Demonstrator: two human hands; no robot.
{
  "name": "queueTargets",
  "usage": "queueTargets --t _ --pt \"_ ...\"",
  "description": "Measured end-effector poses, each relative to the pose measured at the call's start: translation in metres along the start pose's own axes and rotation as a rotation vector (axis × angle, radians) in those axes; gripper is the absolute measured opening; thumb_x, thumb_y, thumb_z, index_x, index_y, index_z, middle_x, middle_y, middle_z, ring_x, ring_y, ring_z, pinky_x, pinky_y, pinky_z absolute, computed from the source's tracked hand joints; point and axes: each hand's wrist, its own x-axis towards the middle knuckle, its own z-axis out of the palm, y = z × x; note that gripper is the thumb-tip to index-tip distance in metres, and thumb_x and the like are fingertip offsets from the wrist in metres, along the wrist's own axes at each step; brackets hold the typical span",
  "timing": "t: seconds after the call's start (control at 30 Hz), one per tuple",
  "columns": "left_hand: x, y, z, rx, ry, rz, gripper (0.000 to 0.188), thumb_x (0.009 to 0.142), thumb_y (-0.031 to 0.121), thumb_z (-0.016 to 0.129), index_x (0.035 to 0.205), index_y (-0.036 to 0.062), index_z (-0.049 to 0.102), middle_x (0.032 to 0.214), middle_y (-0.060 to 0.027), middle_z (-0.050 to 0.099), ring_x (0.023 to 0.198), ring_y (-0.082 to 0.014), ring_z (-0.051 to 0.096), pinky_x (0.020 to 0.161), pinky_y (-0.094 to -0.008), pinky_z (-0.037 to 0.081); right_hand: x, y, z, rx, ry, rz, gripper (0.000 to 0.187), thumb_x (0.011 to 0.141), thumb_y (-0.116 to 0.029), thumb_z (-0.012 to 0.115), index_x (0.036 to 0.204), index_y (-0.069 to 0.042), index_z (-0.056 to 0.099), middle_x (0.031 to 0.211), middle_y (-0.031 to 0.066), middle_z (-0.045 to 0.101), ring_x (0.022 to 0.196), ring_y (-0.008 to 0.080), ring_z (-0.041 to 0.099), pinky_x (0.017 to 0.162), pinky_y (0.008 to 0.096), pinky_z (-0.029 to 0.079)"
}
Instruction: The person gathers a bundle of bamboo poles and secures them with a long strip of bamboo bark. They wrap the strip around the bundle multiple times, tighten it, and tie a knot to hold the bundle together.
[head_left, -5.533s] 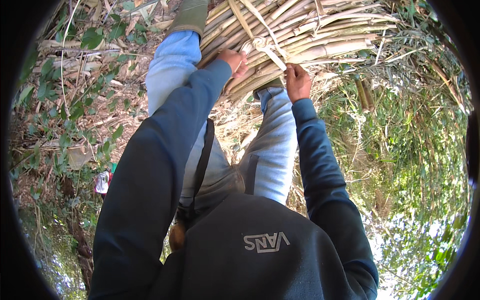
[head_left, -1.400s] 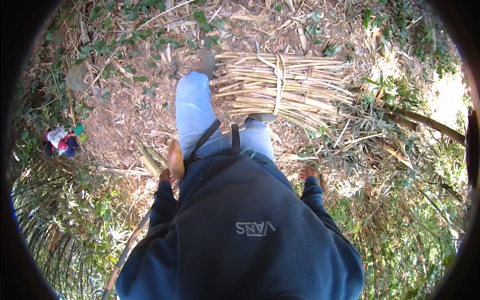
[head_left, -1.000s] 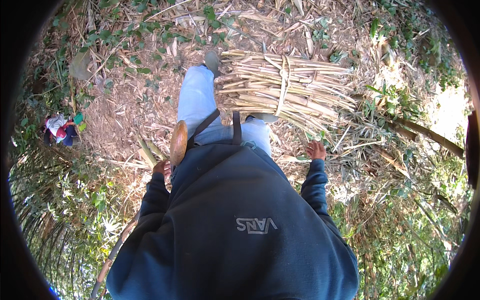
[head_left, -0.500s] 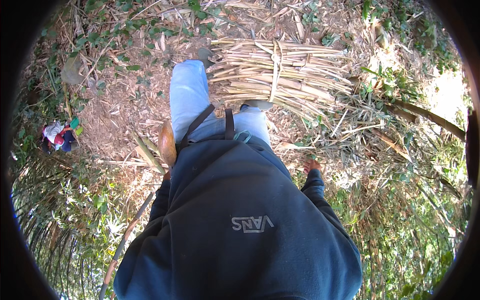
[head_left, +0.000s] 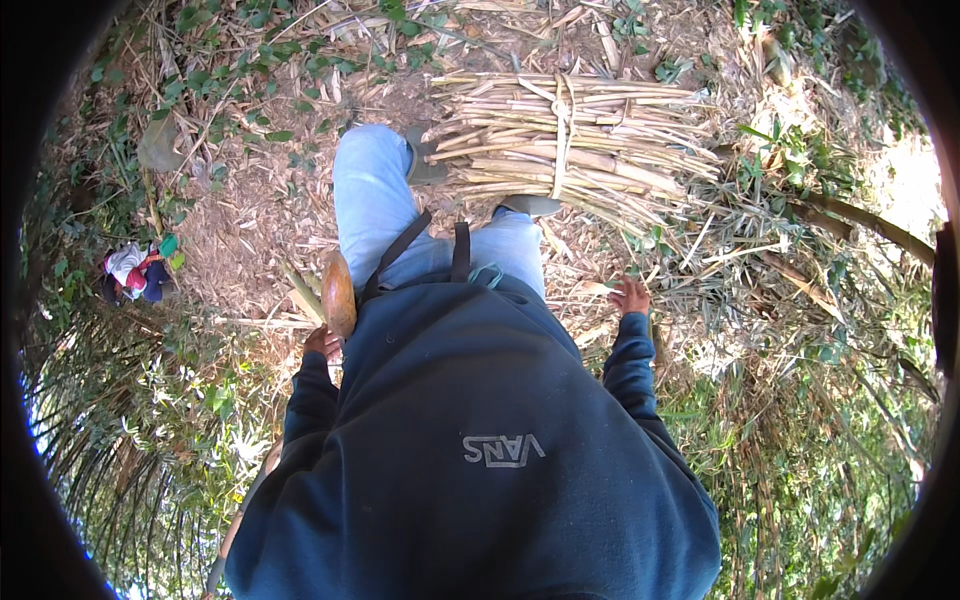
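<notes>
With our left hand (head_left: 322, 343) and right hand (head_left: 630, 296) both looking open and empty, we judge the bundle (head_left: 605, 152) stiff and rather heavy, best held by its band (head_left: 562, 140).

We see a bundle of long thin dry stalks (head_left: 600, 145) streaked straw-yellow and tan; flat strip binding (head_left: 561, 150) is cream. We've got a smooth oval wooden piece (head_left: 338, 294) in orange-brown, long-sleeved cloth top (head_left: 440, 370) dark navy with grey print (head_left: 503, 450), denim jeans (head_left: 366, 185) faded light blue, narrow straps (head_left: 400, 248) black. Littered ground (head_left: 250, 215): reddish-brown, flecked pale straw.
</notes>
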Motion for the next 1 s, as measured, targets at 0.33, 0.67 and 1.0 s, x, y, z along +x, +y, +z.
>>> queueTargets --t 0.33,0.67,1.0 --pt "0.049 -0.04 0.068 0.127 -0.157 -0.01 0.033 0.085 0.033 0.049 0.113 0.0157 0.052 0.093 -0.0088 0.062 0.083 -0.0227 0.06 0.07 -0.0363 0.048 0.043 0.031 -0.157 0.536 -0.299 0.182 0.036 0.082 -0.036 0.052 0.106 -0.009 0.053 0.088 0.0126 0.062 0.063 0.0284 0.059 0.057 0.0404 0.048" --pt "0.203 0.231 0.0 -0.307 -0.641 0.446 0.024 0.084 0.022 0.051 0.1 0.0062 0.058 0.082 -0.0063 0.064 0.075 -0.0239 0.06 0.069 -0.0352 0.048 -0.001 -0.019 0.074 0.107 0.08 -0.07 0.031 0.084 -0.028 0.055 0.106 -0.006 0.054 0.089 0.0119 0.063 0.068 0.0223 0.062 0.058 0.032 0.05" --pt "0.103 0.419 0.426 1.1 -0.24 1.397 0.07 0.076 0.043 0.064 0.131 0.011 0.035 0.135 -0.0169 0.031 0.123 -0.0321 0.031 0.1 -0.0402 0.027 0.253 -0.076 0.094 0.102 0.231 0.022 0.046 0.084 -0.041 0.052 0.112 -0.005 0.052 0.088 0.0108 0.063 0.067 0.0209 0.062 0.052 0.0324 0.049"
